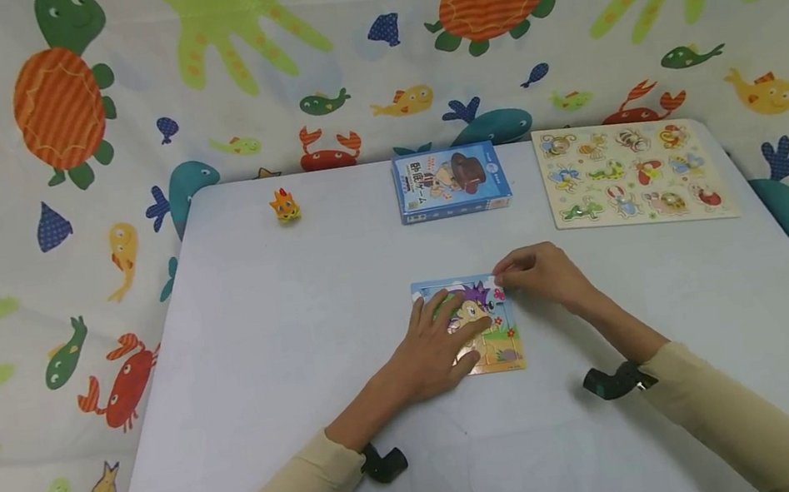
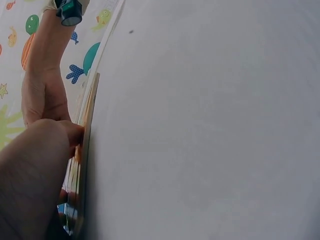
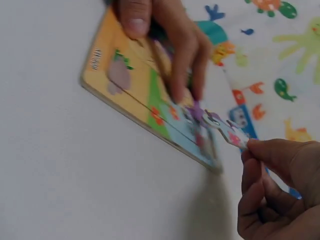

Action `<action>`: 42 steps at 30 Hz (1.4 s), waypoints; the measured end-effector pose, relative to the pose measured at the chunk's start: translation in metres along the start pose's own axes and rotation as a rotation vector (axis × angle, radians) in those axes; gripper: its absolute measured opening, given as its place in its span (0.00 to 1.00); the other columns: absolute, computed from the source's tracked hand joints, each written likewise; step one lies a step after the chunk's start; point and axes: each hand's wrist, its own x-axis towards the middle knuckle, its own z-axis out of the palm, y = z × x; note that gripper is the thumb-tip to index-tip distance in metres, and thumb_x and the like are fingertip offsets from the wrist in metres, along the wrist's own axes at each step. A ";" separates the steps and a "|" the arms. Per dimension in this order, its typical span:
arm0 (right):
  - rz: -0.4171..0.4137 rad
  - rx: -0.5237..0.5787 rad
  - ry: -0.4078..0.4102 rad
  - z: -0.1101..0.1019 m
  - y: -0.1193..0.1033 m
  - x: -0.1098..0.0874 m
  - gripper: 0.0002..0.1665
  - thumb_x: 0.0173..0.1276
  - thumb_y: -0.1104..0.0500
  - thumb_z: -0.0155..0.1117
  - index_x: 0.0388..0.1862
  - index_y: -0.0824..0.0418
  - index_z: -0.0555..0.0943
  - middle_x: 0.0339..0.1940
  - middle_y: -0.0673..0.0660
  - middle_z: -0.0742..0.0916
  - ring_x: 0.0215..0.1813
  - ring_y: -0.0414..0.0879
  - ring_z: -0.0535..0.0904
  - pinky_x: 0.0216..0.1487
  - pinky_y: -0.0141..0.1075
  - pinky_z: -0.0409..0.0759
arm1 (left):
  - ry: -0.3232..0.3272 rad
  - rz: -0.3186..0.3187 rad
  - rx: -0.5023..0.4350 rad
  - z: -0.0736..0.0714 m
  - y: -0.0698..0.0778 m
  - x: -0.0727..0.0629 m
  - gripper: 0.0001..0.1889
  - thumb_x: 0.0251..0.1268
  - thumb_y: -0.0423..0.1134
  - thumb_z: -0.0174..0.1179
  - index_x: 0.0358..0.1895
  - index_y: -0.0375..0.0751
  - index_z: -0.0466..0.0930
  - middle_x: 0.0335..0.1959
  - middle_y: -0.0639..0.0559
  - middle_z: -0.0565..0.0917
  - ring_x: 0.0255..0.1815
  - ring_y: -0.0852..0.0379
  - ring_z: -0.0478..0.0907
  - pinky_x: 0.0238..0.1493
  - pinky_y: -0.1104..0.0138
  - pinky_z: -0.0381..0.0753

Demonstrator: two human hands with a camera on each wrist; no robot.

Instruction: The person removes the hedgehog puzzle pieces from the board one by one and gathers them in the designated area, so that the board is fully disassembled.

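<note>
A small wooden jigsaw puzzle (image 1: 507, 355) with a purple-haired cartoon animal lies on the white table. My left hand (image 1: 428, 352) rests on its left part, fingers spread across the picture and covering much of it. At the puzzle's upper right corner, my right hand (image 1: 544, 275) pinches a puzzle piece (image 3: 233, 136) between thumb and fingertips. This piece has a pink flower on a pale ground and is tilted up at the board's corner in the right wrist view. From the left wrist view, the puzzle's edge (image 2: 88, 150) shows side-on beside the left hand.
Behind the puzzle stands a blue card-game box (image 1: 452, 181). A wooden insect puzzle board (image 1: 643, 214) lies at the back right. Towards the back left sits a small orange and yellow toy (image 1: 285, 206). A sea-animal curtain (image 1: 348, 25) hangs along the table's far edge.
</note>
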 end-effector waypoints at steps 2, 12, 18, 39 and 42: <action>0.019 0.039 0.004 -0.009 0.003 -0.003 0.14 0.68 0.50 0.69 0.45 0.56 0.87 0.37 0.53 0.88 0.41 0.51 0.79 0.45 0.43 0.75 | -0.002 0.000 0.000 0.001 0.000 0.000 0.26 0.76 0.55 0.45 0.75 0.64 0.63 0.77 0.44 0.54 0.77 0.39 0.45 0.69 0.37 0.44; 0.143 0.016 0.023 -0.088 0.055 -0.032 0.24 0.68 0.44 0.68 0.51 0.62 0.84 0.43 0.58 0.88 0.44 0.50 0.76 0.42 0.42 0.74 | -0.037 -0.041 0.004 0.004 -0.004 -0.004 0.26 0.77 0.57 0.41 0.75 0.67 0.61 0.78 0.47 0.52 0.78 0.43 0.40 0.71 0.40 0.39; 0.125 -0.095 0.017 -0.091 0.078 -0.028 0.19 0.69 0.49 0.67 0.51 0.61 0.85 0.44 0.57 0.87 0.44 0.51 0.74 0.42 0.39 0.72 | -0.026 -0.052 -0.014 0.006 -0.006 -0.007 0.26 0.76 0.57 0.41 0.75 0.68 0.61 0.78 0.48 0.51 0.78 0.43 0.40 0.71 0.40 0.38; 0.049 -0.252 0.058 -0.090 0.080 -0.023 0.11 0.70 0.55 0.66 0.44 0.62 0.85 0.37 0.56 0.86 0.40 0.52 0.76 0.43 0.44 0.72 | 0.000 -0.029 -0.025 0.008 -0.002 -0.002 0.26 0.77 0.57 0.41 0.75 0.66 0.61 0.77 0.47 0.51 0.78 0.42 0.40 0.71 0.40 0.37; 0.042 -0.229 0.056 -0.092 0.082 -0.026 0.12 0.71 0.54 0.65 0.45 0.61 0.85 0.38 0.56 0.86 0.40 0.52 0.76 0.42 0.42 0.73 | 0.001 -0.018 -0.009 0.009 -0.001 -0.001 0.26 0.77 0.57 0.41 0.75 0.67 0.61 0.76 0.45 0.52 0.76 0.42 0.43 0.71 0.42 0.38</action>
